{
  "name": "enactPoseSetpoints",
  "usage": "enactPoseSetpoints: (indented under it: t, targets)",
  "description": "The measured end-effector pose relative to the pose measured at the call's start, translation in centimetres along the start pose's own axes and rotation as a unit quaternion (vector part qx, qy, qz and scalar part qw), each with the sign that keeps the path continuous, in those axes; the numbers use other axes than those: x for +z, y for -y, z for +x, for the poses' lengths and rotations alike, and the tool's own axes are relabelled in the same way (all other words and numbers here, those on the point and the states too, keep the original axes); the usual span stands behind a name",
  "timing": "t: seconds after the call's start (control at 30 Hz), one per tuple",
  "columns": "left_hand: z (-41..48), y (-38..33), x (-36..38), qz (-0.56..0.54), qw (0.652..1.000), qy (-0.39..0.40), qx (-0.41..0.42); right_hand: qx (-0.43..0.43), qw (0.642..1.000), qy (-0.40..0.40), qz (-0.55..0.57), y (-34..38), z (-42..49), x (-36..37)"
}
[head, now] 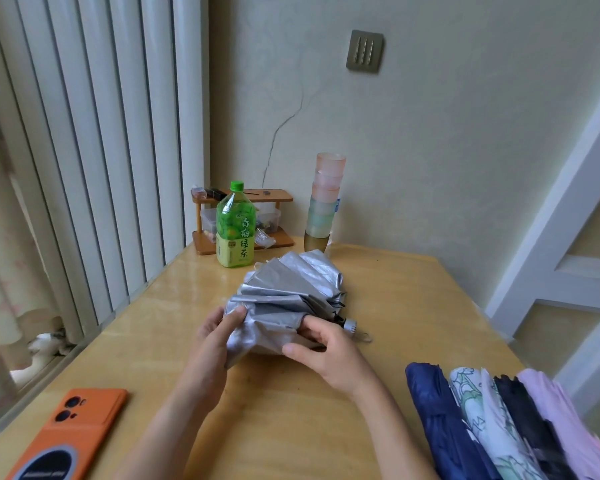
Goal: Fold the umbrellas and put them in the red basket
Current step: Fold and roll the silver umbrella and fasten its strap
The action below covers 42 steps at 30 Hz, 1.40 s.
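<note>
The left hand [215, 336] pinches the near left edge of the silver umbrella [288, 292], thumb on top of the crumpled fabric and fingers curled beneath it. The right hand [321, 355] grips the same canopy on its other side, fingers curled over a fold and the thumb pointing back toward the left hand. The umbrella lies collapsed but loose on the wooden table [291, 427], its pleats fanning out away from both hands. Just beyond the right hand's knuckles its ribbed grey handle [350, 325] sticks out, with a thin strap loop [364, 337] lying on the table beside it. Past the umbrella, ahead of the left hand, stands a green tea bottle [235, 230] with a green cap, and behind the bottle a small wooden rack [279, 239] holds clear boxes and oddments. Ahead of the right hand, at the wall, rises a stack of cups [324, 202], pink above and pale green below. Near the right forearm, to its outer side, four more umbrellas lie side by side and touching: a navy umbrella [437, 410], a white patterned umbrella [489, 417], a black umbrella [530, 420] and a lilac umbrella [568, 417]. Well to the outer side of the left forearm, an orange phone [73, 434] lies face down at the table's near edge
</note>
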<state>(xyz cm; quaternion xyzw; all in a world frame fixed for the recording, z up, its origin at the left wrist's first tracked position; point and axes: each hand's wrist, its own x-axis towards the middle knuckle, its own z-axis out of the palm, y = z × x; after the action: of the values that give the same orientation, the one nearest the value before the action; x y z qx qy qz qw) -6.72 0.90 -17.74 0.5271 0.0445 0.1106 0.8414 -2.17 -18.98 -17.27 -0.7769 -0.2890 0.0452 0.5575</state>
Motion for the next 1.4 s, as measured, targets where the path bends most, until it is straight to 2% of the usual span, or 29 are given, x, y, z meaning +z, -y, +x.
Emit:
enactPoseSetpoints:
  t: [0.07,0.2,0.3,0.5,0.9,1.0,1.23,1.4]
  targets:
    - [-0.1,0.0,0.0,0.004,1.000,-0.006,0.002,0.010,1.000,-0.002,0.023,-0.2,0.0,-0.2]
    - [-0.5,0.2,0.3,0.059,0.998,0.008,0.030,0.004,0.989,0.008,0.149,0.5,-0.1,-0.3]
    - [-0.8,0.3,0.8,0.070,0.996,0.007,0.048,-0.005,0.984,0.002,0.181,1.1,-0.2,-0.2]
    - [-0.6,-0.1,0.3,0.073,0.995,-0.008,0.068,0.003,0.988,-0.015,0.151,1.2,0.0,0.3]
    - [-0.4,0.4,0.3,0.092,0.992,-0.002,0.081,0.064,0.971,-0.094,0.209,1.7,0.1,1.0]
    - [-0.7,0.5,0.3,0.103,0.991,0.005,0.089,0.082,0.974,-0.098,0.187,1.6,0.2,1.5]
    - [-1.1,0.5,-0.3,0.154,0.983,0.020,0.098,0.137,0.969,-0.133,0.155,2.0,-1.3,1.8]
    - [-1.8,-0.9,-0.6,0.245,0.967,0.048,0.042,0.189,0.962,-0.157,0.119,2.3,-3.4,1.9]
